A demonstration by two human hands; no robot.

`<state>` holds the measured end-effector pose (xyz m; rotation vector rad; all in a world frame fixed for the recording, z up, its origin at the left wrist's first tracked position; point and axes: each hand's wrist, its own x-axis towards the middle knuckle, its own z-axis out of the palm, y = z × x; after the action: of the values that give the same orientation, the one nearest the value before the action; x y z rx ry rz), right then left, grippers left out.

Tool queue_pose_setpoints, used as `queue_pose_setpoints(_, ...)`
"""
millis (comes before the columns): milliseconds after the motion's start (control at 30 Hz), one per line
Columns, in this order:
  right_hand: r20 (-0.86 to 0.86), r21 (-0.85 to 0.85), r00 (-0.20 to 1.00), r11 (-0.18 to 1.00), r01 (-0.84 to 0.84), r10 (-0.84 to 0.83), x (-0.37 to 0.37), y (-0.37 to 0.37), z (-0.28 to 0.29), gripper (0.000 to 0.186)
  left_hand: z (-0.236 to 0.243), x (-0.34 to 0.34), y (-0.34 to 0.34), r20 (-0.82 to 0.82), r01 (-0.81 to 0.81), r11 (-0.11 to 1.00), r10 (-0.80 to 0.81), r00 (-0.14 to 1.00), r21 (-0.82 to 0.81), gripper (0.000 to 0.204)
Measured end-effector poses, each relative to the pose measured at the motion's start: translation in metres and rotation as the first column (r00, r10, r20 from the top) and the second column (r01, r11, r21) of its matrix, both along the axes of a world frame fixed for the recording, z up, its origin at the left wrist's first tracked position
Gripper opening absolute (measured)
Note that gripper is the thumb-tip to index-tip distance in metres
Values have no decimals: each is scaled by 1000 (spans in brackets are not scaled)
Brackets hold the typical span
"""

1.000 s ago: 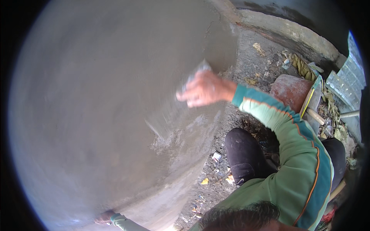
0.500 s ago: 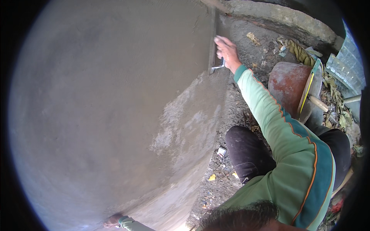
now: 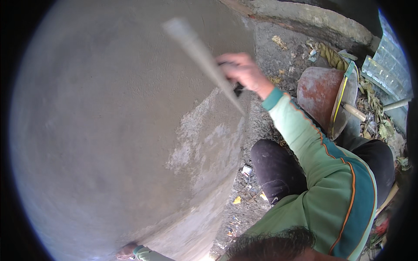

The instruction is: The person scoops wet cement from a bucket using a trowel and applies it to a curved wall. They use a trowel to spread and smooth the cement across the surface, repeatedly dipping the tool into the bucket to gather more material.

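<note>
Plaster [image 3: 96, 113]: grey, broad, mostly smooth and faintly ridged, filling the 9 o'clock side; a rough, pale, scuffed patch [image 3: 187, 139] lies near centre. Trowel [image 3: 200, 58]: long, narrow, straight grey blade with a dark handle, at 12 o'clock, slanting from 11 toward 1, motion-blurred; whether the blade touches the plaster cannot be told. Tub [image 3: 315, 93]: reddish, rounded, crusted grey, toward 2 o'clock, with a pale wooden handle [image 3: 355, 112] beside it. Sheet [image 3: 387, 69]: ribbed, greyish metal, beyond the tub. Ledge [image 3: 313, 19]: rough, curved masonry, between 1 and 2. Right hand [image 3: 244, 73]: at 1 o'clock, fingers curled closed around the trowel's handle. Left hand [image 3: 126, 251]: at 7 o'clock, small and partly hidden, beside the plaster; its grip cannot be told. Packet [image 3: 247, 170]: small, whitish, between 4 and 5; any print too small to read.
</note>
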<state>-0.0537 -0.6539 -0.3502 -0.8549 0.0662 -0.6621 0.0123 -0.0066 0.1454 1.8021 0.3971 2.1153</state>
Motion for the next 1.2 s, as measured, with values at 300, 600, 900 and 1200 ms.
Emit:
queue_pose_setpoints(300,-311,634,935,696,337,-169,60,-27,-222,39,5,17,-14,-10,16,999,-16,1000,47,59)
queue_pose_setpoints(600,95,-295,913,865,406,-396,57,80,-22,42,3,15,-5,-54,-36,995,41,998,94,59)
queue_pose_setpoints(900,-335,690,929,629,357,-160,38,-15,-238,43,6,23,-10,-61,-35,990,44,997,137,59)
queue_pose_setpoints(1200,-116,-133,873,879,458,-473,58,70,-40,45,10,9,1,-60,-64,982,75,995,178,59)
